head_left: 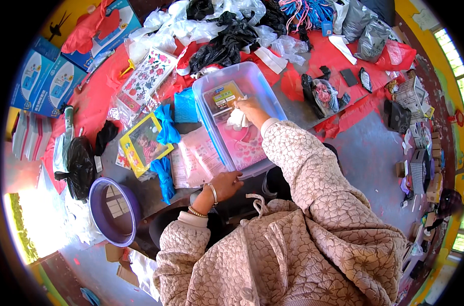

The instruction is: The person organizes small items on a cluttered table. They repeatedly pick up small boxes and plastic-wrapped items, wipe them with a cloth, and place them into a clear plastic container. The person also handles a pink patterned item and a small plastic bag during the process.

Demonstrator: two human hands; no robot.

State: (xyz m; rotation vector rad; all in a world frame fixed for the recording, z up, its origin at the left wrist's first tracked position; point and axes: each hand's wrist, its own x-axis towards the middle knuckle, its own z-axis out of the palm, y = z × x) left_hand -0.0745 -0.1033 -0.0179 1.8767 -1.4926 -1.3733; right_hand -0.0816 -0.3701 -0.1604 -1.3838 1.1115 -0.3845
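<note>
A clear plastic bin (266,85) with a bluish rim stands on the table in front of me. My right hand (251,110) is inside it, closed on a crumpled white cloth (237,120). Below the cloth lies a pink heart-patterned sheet or packet (245,149). A yellow and dark flat package (223,97) rests at the far end of the bin. My left hand (226,186) is by the bin's near left corner, fingers stretched toward the rim; whether they touch it I cannot tell. Pink printed packets (197,155) lie left of the bin.
Left of the bin are a yellow-framed picture (146,144), blue tied plastic bundles (166,125) and a purple basin (95,204). White and black plastic bags (224,46) heap along the far side. An open black bag (324,97) of small items lies to the right.
</note>
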